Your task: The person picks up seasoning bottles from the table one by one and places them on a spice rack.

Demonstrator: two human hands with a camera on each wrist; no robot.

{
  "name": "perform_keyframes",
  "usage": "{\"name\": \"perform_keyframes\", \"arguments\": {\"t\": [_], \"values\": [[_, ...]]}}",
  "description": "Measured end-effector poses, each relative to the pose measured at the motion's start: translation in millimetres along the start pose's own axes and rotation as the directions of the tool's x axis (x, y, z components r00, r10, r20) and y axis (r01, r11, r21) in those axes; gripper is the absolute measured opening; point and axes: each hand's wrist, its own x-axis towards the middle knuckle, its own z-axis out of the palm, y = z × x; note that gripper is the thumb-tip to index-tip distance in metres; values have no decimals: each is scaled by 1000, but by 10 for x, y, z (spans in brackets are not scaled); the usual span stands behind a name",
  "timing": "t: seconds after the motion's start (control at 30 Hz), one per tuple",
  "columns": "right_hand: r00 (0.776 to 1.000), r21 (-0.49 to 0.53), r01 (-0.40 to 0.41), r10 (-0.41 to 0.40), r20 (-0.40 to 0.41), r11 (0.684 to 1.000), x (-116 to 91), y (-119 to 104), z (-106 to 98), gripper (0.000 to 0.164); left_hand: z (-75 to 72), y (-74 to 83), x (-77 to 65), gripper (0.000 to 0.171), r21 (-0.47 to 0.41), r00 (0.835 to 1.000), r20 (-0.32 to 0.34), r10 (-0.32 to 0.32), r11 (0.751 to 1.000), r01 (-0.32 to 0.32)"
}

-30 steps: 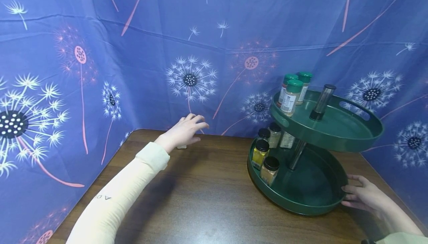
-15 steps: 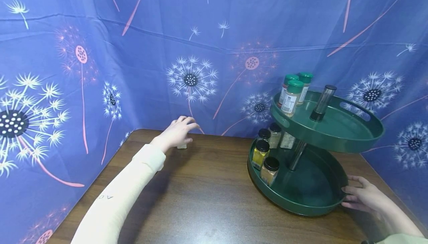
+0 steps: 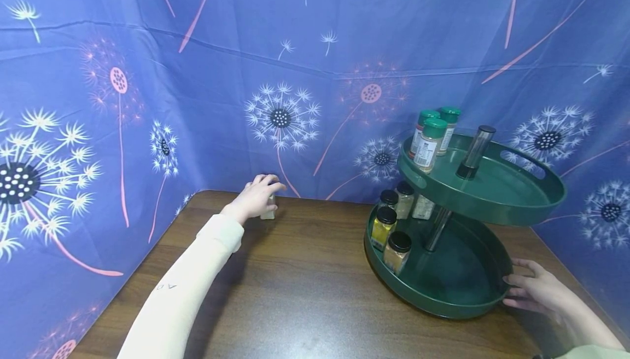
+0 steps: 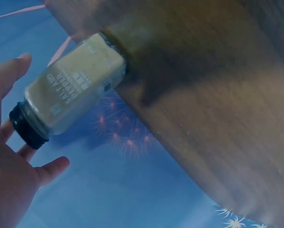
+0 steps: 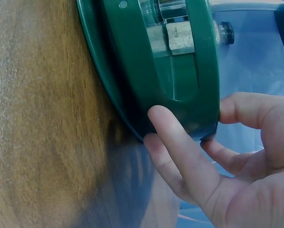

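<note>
My left hand [image 3: 252, 197] reaches down over a square spice jar [image 4: 78, 88] at the back edge of the table. The jar stands upright, with pale powder, a black cap and a label reading salt and pepper. In the left wrist view my fingers are spread around the cap [image 4: 29, 125], the thumb apart from it. My right hand [image 3: 536, 288] holds the rim of the lower tier [image 3: 453, 308] of a green two-tier turntable, fingers [image 5: 180, 142] against its outer wall and another digit at the upper edge.
Three green-capped spice bottles [image 3: 426, 145] stand on the turntable's upper tier [image 3: 492, 206]. Several black-capped jars [image 3: 383, 225] line the lower tier's left side. A black post [image 3: 474, 151] rises through both tiers. Blue dandelion-print cloth [image 3: 206, 102] hangs behind the wooden table [image 3: 305, 277].
My left hand has moved left and down to the spice jar, which now shows more beside the fingers. The right hand and the turntable have stayed in place.
</note>
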Motion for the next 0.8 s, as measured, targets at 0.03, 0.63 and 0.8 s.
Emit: {"name": "perform_keyframes", "arguments": {"t": [0.03,0.63,0.8], "values": [[1000,3,-2,2,0,1000,1,2,0,80,11,1,3,53,-2,1000,8,-8,1000,8],[1000,39,6,-5,-13,999,42,36,-19,79,220,-23,70,53,15,998,-37,-51,999,52],[1000,41,4,-3,-25,999,45,53,-10,76,245,-16,53,50,52,998,-55,-39,998,42]]}}
